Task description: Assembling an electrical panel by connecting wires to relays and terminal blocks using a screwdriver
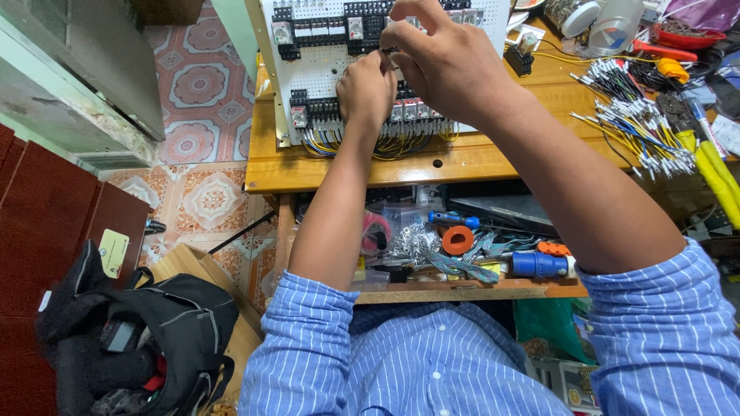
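White perforated metal, the panel (324,73), standing upright at the back of the wooden bench (339,166) and packed with rows of black terminal blocks (339,27) and relays. Both hands up against it: left hand (365,91) bunched, fingers together, seemingly steadying something small near the middle row, though hard to tell exactly what; right hand (445,62) above and just beside it, thumb and forefinger pinched shut on what looks like a thin dark wire or tool tip (383,51), too small to say which. Best handled, as a judgement, with a light, firm pinch, wrists braced against the panel, the thin end fed straight into its slot, never at an angle, and loose strands kept clear of neighbouring terminals. Along the panel's lower edge, looped wires (401,145) in yellow, blue and black, soft and springy. To the right, a fan of cut wires with metal-tipped ends (632,115), stiff and bristly, beside yellow-handled pliers (713,166), smooth plastic grips. Below the benchtop, an open drawer (462,289) cluttered with a blue plug (539,264), an orange ring (458,239) and shiny small parts in a clear bag (408,240). Blue striped cotton sleeves (663,339) rolled to the elbow; a black fabric bag (154,331) slumped on the patterned tile floor (208,196).
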